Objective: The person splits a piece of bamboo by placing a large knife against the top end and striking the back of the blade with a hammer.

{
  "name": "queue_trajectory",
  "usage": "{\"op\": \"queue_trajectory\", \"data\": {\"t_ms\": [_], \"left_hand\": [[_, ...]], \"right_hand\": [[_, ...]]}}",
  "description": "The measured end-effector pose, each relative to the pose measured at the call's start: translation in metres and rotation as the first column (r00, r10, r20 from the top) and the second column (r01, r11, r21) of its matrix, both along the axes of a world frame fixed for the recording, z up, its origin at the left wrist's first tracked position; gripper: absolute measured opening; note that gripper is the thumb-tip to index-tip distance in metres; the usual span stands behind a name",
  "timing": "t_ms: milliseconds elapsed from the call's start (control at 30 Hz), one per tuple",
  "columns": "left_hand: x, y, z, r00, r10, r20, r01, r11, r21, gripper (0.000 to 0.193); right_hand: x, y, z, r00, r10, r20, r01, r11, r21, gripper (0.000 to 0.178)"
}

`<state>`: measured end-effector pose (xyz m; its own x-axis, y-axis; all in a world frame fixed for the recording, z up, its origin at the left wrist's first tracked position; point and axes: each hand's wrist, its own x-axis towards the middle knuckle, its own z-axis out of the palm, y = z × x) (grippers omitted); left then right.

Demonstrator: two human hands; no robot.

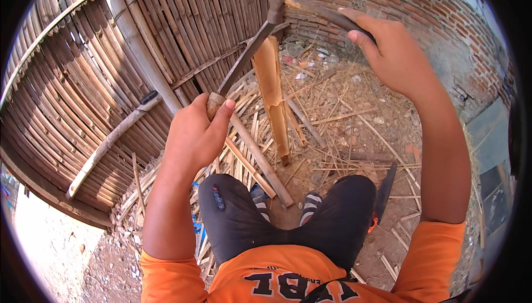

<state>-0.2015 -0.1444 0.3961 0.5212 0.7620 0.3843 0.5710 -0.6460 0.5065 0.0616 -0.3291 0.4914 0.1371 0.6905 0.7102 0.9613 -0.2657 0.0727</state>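
My left hand (195,134) is wrapped round the wooden handle of a machete (244,62). Its dark blade slants up and away to a thick, knobbly far end. Under the blade, a split bamboo piece (270,89) stands upright on the ground, its pale inner face showing. The blade lies across or just beside its top; I cannot tell how deep it sits. My right hand (390,51) grips a dark wooden stick (330,16), raised at the right. The stick's frayed, pale end is close to the machete's far end, with a small gap between them.
A slatted bamboo wall (72,103) rises at the left, a brick wall (443,20) at the back right. Bamboo strips (354,111) litter the ground, and a bamboo pole (260,159) lies before my knees. A saw (385,192) with an orange handle is beside my right knee.
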Motion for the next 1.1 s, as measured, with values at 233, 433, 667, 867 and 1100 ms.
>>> {"op": "queue_trajectory", "data": {"t_ms": [233,433,667,867,1100], "left_hand": [[0.0,-0.002,0.0,1.0,0.001,0.009,-0.001,1.0,-0.001,0.054],[0.0,-0.002,0.0,1.0,-0.014,0.011,0.014,1.0,-0.004,0.056],[0.001,-0.01,0.003,0.999,-0.044,0.01,0.044,0.999,-0.023,0.055],[0.001,-0.012,0.002,1.0,-0.028,0.0,0.028,0.999,-0.037,0.054],[0.0,-0.012,0.002,0.999,-0.039,-0.006,0.039,0.999,-0.03,0.054]], "right_hand": [[0.001,0.003,-0.002,0.996,0.052,0.068,-0.059,0.993,0.1,0.038],[0.005,0.009,-0.007,0.995,0.004,0.097,-0.016,0.993,0.121,0.04],[0.002,0.02,-0.006,0.977,0.021,0.214,-0.051,0.989,0.136,0.04],[-0.005,0.008,-0.007,0.989,-0.029,0.144,0.008,0.989,0.149,0.038],[-0.004,0.003,0.007,0.999,0.001,0.035,-0.009,0.97,0.243,0.04]]}}
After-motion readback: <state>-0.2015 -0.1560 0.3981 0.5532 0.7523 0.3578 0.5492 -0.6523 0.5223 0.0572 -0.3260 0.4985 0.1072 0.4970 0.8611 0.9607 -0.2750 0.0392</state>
